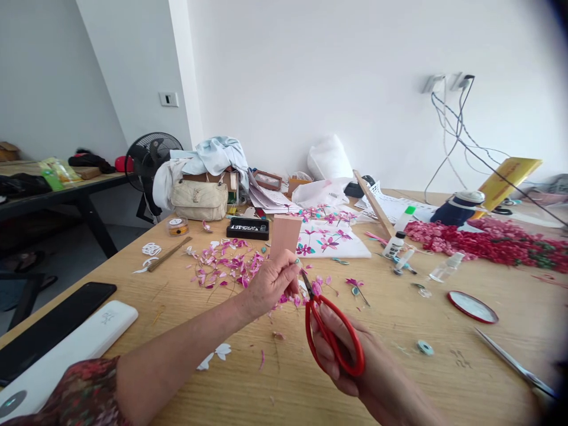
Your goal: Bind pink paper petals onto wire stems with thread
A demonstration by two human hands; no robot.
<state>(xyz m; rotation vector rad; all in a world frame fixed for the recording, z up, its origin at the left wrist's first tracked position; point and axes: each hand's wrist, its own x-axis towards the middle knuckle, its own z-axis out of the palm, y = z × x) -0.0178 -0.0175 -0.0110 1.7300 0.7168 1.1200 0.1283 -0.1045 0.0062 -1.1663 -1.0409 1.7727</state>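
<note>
Red scissors (316, 303) close to the left hand (268, 284)

The scissors are over the middle of the counter (213, 396), the right hand (371, 350) clamped on their handles. Their dark blades point up toward the left hand, whose fingers are pressed together; a tiny teal bit (297, 261) shows at the tips, and what they pinch is too small to tell. Just behind that hand stands a tan block (285, 236); whether they touch, I cannot tell.

Pink petals (231, 263) lie loose around and beyond the left hand. Behind them sits a black box (247, 228), and right of the block lies a white sheet (355, 247) bearing pink flowers (328, 243).

Farther right are a black-capped bottle (393, 247), a red-rimmed disc (473, 306), a teal roll (425, 347) and a long red garland (444, 238). To the left lie a stick (170, 254), a white slab (102, 337) and a black one (89, 300). Farther back, a cream bag (199, 201) stands near a fan (153, 154).
</note>
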